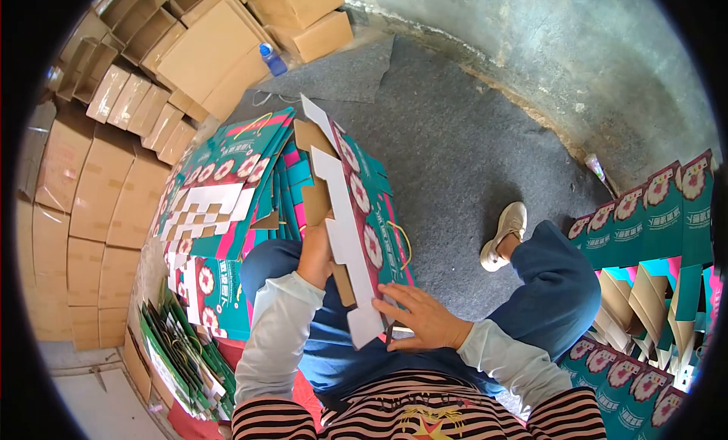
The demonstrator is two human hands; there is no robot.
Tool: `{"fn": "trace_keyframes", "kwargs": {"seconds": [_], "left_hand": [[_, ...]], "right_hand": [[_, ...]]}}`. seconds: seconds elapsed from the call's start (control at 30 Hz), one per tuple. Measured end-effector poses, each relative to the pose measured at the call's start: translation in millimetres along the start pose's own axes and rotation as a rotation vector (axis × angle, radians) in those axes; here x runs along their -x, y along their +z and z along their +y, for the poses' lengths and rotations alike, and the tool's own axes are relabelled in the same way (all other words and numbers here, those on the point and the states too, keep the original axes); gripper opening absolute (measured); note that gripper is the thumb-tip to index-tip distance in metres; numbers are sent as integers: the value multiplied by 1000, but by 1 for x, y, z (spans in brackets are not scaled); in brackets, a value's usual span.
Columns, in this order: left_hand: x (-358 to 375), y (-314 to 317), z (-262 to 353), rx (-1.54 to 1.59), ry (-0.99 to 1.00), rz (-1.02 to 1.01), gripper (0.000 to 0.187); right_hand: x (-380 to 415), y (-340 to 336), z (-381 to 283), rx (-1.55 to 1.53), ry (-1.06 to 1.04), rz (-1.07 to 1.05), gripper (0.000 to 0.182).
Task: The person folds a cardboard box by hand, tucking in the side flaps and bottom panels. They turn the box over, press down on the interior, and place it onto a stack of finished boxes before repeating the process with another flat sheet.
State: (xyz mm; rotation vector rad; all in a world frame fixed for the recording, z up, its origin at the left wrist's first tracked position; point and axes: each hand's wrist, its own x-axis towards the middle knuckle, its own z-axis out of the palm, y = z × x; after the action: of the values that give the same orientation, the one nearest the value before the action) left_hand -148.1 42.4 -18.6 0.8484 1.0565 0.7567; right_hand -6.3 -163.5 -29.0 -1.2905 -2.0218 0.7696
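A printed green carton (369, 205) with a brown inside, white flaps and a yellow cord handle stands tilted across my lap. My left hand (315, 254) grips its left side near the middle; those fingertips are hidden behind the flaps. At the carton's near end, my right hand (428, 319) lies with fingers spread and stretched, the fingertips touching its edge and the white end flap (364, 326). Close by on the left is a stack of flattened green cartons (235, 159) with the same flower print.
Brown cardboard boxes (83, 212) are piled along the left. A blue bottle (273, 59) stands near them. Several folded green cartons (189, 356) lean at lower left. More printed cartons (637, 212) stand at right. Dark grey matting (447, 136) covers the floor up to a concrete wall (561, 53).
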Motion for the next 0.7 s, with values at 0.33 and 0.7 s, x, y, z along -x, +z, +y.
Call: {"fn": "trace_keyframes", "kwargs": {"seconds": [0.33, 0.7], "left_hand": [[-8, -48, -7, 89, -35, -119, 21], [-16, 6, -18, -259, 163, -96, 26]], "right_hand": [[-26, -12, 17, -91, 198, 375, 22], [-195, -81, 47, 196, 489, -3, 46]]}}
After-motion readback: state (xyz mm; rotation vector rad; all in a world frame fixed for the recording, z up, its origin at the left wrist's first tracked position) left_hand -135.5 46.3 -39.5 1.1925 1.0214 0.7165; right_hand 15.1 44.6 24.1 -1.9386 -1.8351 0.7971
